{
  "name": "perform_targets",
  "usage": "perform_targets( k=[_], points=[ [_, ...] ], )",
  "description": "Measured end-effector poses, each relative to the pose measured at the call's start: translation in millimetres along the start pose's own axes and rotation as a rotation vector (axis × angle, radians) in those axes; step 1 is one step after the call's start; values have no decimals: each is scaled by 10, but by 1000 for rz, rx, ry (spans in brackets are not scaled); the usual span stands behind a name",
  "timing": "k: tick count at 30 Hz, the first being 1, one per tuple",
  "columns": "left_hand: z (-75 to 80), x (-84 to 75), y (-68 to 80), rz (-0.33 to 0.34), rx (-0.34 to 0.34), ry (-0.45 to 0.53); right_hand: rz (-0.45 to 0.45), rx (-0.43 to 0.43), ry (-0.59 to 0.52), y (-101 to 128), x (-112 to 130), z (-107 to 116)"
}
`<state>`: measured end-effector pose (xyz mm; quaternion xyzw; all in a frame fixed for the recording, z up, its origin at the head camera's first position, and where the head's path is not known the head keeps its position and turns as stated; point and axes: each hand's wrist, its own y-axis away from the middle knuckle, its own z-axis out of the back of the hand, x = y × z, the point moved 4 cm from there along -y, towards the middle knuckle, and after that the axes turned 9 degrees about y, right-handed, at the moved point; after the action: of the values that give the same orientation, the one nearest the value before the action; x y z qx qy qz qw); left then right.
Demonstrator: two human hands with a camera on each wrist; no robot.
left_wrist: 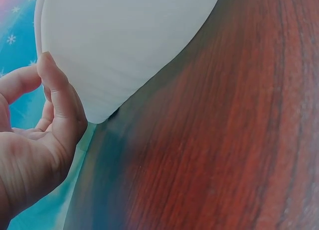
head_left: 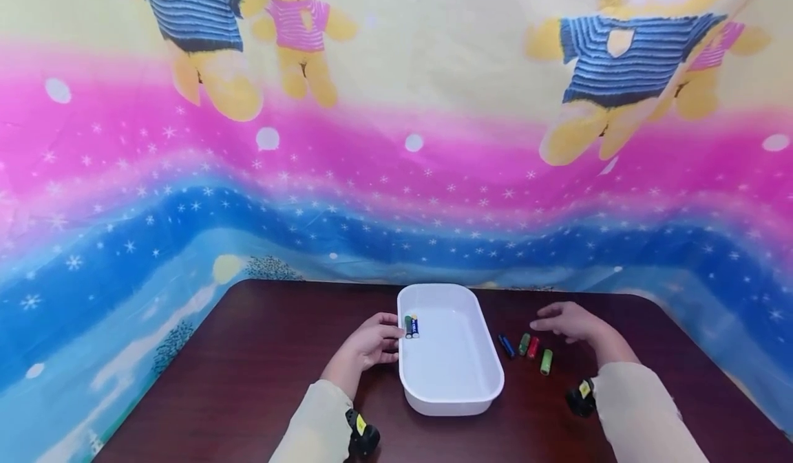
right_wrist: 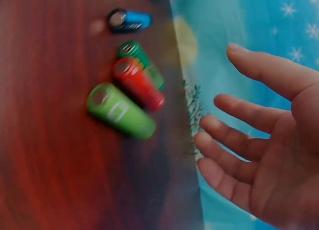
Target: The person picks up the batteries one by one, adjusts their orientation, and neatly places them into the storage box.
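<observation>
Left hand: the left hand (head_left: 370,345) rests against the left wall of the white tray (head_left: 477,387), fingers relaxed and gently bent, gripping nothing. In the left wrist view the thumb (left_wrist: 60,95) touches the tray's (left_wrist: 124,46) outer wall.

Tray: white, oblong with rounded corners, standing near the middle of the dark wooden table (head_left: 248,353). Only the head view looks inside it.

Tray contents: two batteries (head_left: 411,326) side by side against the left inner wall, one greenish, one blue, just beside the left fingertips. The rest of the floor is bare white.

Loose batteries: four lie on the table right of the tray: a blue battery (head_left: 506,345), a dark green battery (head_left: 524,343), a red battery (head_left: 533,347) and a light green battery (head_left: 546,361). The dark green and red ones touch; the blue lies slightly apart to their left.

Right wrist view: it shows them close, though blurred: the blue battery (right_wrist: 128,20) farthest, the dark green battery (right_wrist: 142,63) and red battery (right_wrist: 138,83) pressed together, the light green battery (right_wrist: 120,111) nearest. Their round metal ends show here only.

Right hand: the right hand (head_left: 566,321) hovers just beyond the loose batteries, palm down, fingers (right_wrist: 234,138) spread wide and straight, holding nothing.

Backdrop: a cloth (head_left: 396,140) printed with teddy bears and bands of pink and blue hangs behind the table.
</observation>
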<state>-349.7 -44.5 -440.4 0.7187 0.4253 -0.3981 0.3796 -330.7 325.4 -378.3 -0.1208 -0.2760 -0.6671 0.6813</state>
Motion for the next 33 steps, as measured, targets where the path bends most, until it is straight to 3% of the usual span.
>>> perform_targets(
  k=[10,18,23,33],
  points=[
    [10,-7,-8,3,-10,12,-31,15,20,170,-219,-216],
    [8,9,8,4,-3,17,79,8,-37,270,-325,-364],
    [17,6,14,5,-8,25,92,-46,-2,291,-375,-430],
    [6,5,8,7,-5,26,23,-135,54,301,-403,-497]
  ],
)
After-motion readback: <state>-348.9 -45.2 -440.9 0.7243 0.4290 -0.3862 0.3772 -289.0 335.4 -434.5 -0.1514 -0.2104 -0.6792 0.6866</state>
